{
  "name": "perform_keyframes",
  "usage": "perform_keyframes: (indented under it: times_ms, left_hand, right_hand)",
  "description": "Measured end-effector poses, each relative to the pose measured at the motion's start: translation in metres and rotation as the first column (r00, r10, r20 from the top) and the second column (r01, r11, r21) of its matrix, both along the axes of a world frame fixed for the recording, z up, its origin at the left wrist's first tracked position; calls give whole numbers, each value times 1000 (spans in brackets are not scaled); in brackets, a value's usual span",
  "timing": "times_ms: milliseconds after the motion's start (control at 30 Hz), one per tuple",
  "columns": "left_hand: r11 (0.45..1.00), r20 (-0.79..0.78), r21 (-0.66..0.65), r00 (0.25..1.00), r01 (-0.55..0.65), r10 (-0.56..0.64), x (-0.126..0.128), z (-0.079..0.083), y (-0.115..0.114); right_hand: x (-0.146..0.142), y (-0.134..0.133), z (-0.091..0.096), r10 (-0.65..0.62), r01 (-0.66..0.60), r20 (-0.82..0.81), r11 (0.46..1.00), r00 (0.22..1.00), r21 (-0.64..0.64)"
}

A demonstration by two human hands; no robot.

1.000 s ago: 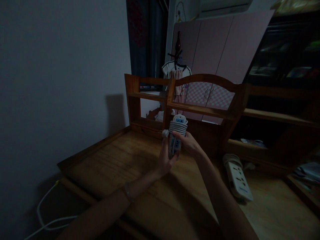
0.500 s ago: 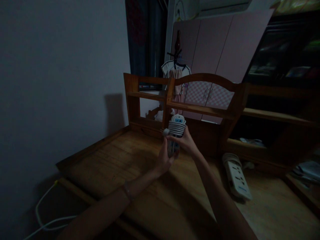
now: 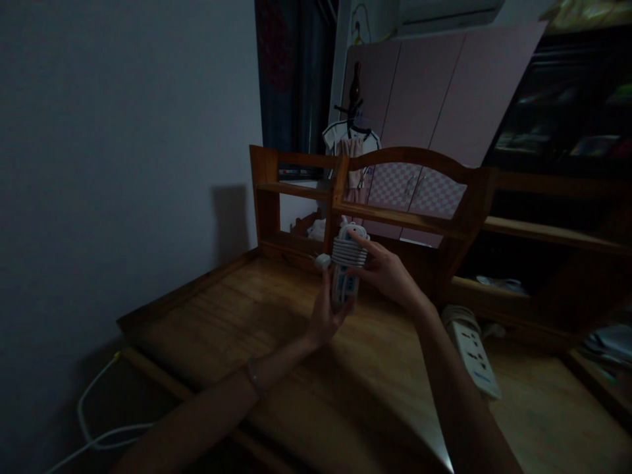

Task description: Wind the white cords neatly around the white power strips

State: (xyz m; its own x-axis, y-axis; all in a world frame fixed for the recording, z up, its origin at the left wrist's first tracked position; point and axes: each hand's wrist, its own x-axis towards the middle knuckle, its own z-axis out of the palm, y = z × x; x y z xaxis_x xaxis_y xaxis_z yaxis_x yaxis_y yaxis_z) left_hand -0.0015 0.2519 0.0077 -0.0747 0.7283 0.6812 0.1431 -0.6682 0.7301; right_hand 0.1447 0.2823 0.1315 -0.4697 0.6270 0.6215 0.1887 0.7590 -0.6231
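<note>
Over the brown wooden surface (image 3: pixel 232 316), our left hand (image 3: pixel 324 317) grips the lower end of a white, oblong plastic power strip (image 3: pixel 351 284) wrapped in white cord (image 3: pixel 346 254). Our right hand (image 3: pixel 392 275), half open, spans the cord; whether it grips, we cannot tell.

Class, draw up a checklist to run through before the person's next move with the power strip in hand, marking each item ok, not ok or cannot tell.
1. Left hand gripping the held power strip near its lower end: ok.
2. Cord wound around that strip: ok.
3. Plug out of any socket: ok.
4. Right hand gripping firmly: cannot tell; its fingers are at the coils and upper end.
5. Second power strip on the desk, apart from the held one: ok.
6. Work brightly lit: not ok; the scene is dim.
</note>
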Motion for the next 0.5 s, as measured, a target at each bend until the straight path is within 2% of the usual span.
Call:
perform_keyframes:
  times_ms: [300,500]
  left_hand:
    - [999,21,31,999,36,-36,3,6,-5]
    - [1000,12,10,1000,15,-15,6,2,-5]
  right_hand:
    - [1,-4,5,-73,72,9,992,997,101]
    - [3,-7,7,-144,135,35,973,989,186]
